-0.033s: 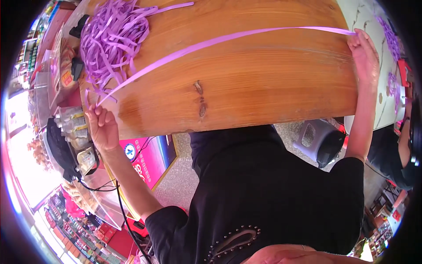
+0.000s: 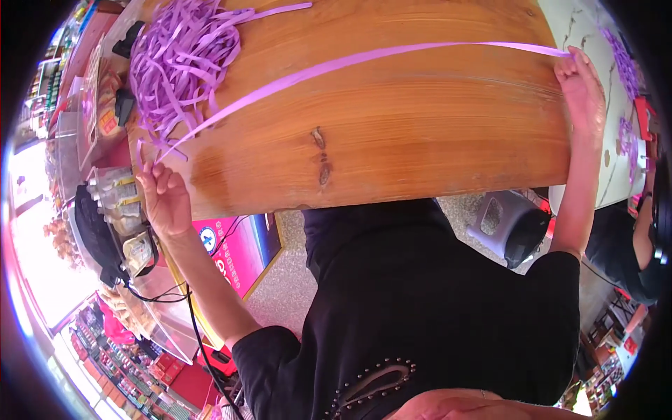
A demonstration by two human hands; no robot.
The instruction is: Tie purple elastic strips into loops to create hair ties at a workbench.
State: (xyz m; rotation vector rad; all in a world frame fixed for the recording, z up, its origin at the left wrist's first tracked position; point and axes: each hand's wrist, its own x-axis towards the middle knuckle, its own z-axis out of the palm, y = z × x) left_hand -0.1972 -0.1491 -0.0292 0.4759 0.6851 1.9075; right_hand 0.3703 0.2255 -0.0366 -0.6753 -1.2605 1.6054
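Note:
A long purple ribbon (image 2: 336, 64) stretches in a shallow arc across the wooden table (image 2: 420, 140). At the table's near left corner, my left hand (image 2: 165, 196) pinches one end between thumb and fingers, the other fingers curled. Far to the right, over the table's edge, my right hand (image 2: 581, 87) pinches the opposite end near the fingertips. A tangled heap of purple ribbons (image 2: 183, 59) lies at the far left of the table, beyond my left hand. One loose strand pokes out of it to the right.
A white marbled surface (image 2: 612, 157) adjoins on the right, with more purple ribbons (image 2: 619, 59). A grey stool (image 2: 498, 224) stands below the table. Left are clear bins, a black bag (image 2: 94, 234) and dark cables (image 2: 190, 308). Another person (image 2: 623, 241) is at the right edge.

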